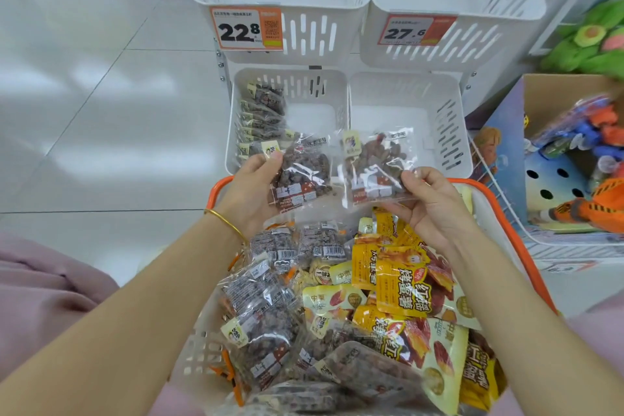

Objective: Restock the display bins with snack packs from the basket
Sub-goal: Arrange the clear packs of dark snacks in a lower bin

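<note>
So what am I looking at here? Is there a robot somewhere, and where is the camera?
There is no robot. These are a person's two bare hands, filmed by one camera worn on the head, looking forward and down. The left hand holds a clear pack of dark snacks, the left pack. The right hand pinches another, the right pack. Below them sits a white basket with an orange rim, full of more clear packs and yellow packs. Ahead stand white display bins. The lower left bin has a row of clear packs along its left side, and the lower right bin stands beside it. The upper bins carry price tags.
</note>
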